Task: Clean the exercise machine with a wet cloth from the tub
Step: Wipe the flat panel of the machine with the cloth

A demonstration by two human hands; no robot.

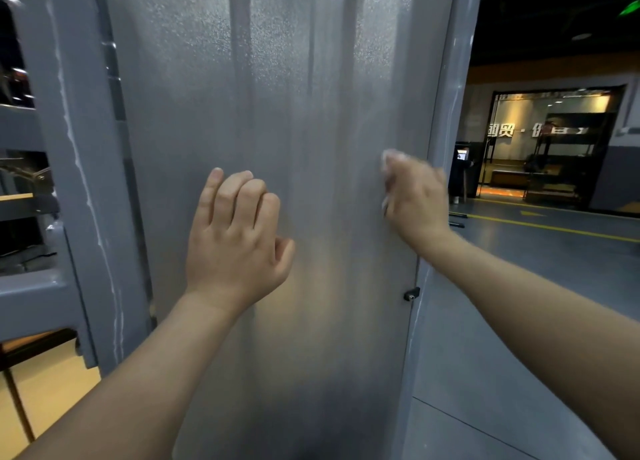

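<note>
Two bare hands are raised to one frosted grey panel (294, 78) of the machine, which stands between two grey posts: the left post (79, 148) and the right post (446, 96). There is one cloth (390, 157), white and blurred. It lies under the right hand (415, 196), low on the panel's right side and just beside the right post. Only its edge shows, above and to the left of the fingers. That hand's fingers are bent over the cloth and press it against the panel. The left hand (239, 238) is at the panel's middle, well apart from the cloth. Its fingers are loosely curled, its thumb is out to the side, and it holds nothing. Whether its fingertips touch the surface I cannot tell. One small black bolt (411, 293) sits on the right post, below the right wrist. Beyond that post the grey floor (519, 321) carries yellow lines, and one lit doorway (550, 141) shows at the far wall.
</note>
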